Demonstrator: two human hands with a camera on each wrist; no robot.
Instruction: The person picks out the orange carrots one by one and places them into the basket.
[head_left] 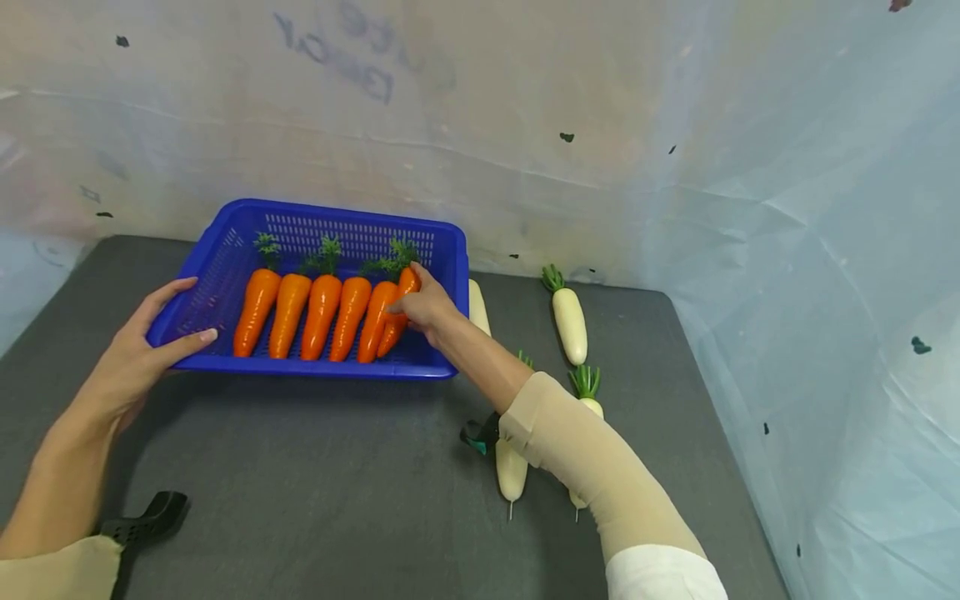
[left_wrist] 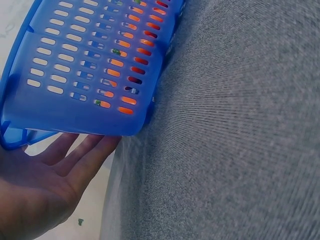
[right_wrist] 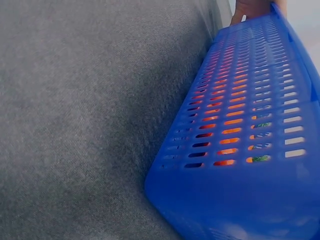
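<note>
A blue plastic basket (head_left: 300,367) with slotted walls holds a row of several orange carrots (head_left: 322,312) with green tops. My left hand (head_left: 142,342) grips its left end, thumb over the rim and fingers round the outer side. In the left wrist view, the fingers of that hand (left_wrist: 60,175) press against the basket's end wall (left_wrist: 75,117). My right hand (head_left: 427,307) reaches inside at the right end and holds the rightmost carrot (head_left: 391,337), which leans against its neighbour. The right wrist view shows the basket's long side (right_wrist: 210,190), but not the right hand.
White radishes with green tops lie on the grey table (head_left: 315,483) to the right: one at the back (head_left: 570,327), one in front (head_left: 512,471), one partly under my right sleeve (head_left: 592,407), another partly behind the basket (head_left: 477,310). Plastic sheeting (head_left: 480,142) walls the back and right.
</note>
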